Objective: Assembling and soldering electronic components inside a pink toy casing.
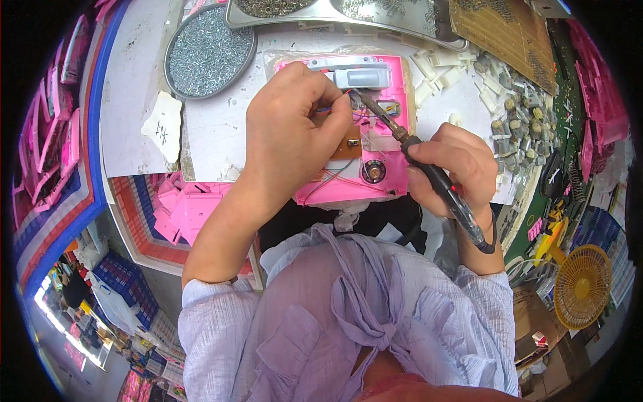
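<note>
A pink plastic housing lies open on the white table, with thin wires, a brown circuit board and a round black speaker-like part inside. My left hand reaches over its left side, thumb and forefinger pinched on a thin red wire whose other end is hidden. In my right hand is a soldering iron, gripped by its dark handle. Its tip slants up and left, close to my left fingertips; whether it touches the wire I cannot tell. A grey-blue part sits at the housing's far end.
A round tray of small metal screws stands at the far left, beside a metal tray of small parts. White plastic pieces and small grey motor-like parts lie to the right. Pink shells fill a bin on the lower left.
</note>
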A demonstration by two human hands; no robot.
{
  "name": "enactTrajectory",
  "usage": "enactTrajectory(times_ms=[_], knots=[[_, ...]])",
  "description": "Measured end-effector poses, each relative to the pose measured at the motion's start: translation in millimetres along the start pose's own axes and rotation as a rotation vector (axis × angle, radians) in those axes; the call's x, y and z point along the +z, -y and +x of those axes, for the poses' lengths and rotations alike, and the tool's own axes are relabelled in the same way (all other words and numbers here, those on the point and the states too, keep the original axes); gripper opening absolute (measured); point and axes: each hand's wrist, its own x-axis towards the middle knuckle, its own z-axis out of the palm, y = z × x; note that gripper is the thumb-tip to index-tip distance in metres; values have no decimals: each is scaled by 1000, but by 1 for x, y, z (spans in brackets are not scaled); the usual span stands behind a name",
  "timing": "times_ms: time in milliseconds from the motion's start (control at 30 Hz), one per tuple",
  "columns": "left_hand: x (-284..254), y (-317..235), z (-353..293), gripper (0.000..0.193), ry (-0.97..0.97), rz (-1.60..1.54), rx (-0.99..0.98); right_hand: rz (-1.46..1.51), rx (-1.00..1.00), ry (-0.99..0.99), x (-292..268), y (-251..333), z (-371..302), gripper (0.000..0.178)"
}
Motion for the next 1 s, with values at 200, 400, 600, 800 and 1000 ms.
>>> enactTrajectory(times_ms=[200, 400, 600, 800, 1000], knots=[[1, -1, 1, 12, -7, 10, 5, -103, -57, 37, -1, 1, 2, 38], [2, -2, 2, 11, -22, 45, 4, -37, -41, 13, -7, 0, -2, 39], [3, -5, 2, 13, -22, 58, -23, -7, -3, 28, -12, 0, -1, 38], [2, -7, 2, 15, -13, 85, -40, -2, 3, 25, -15, 1, -1, 37], [5, -5, 1, 15, -29, 92, -29, 11, -6, 43, -16, -5, 1, 39]])
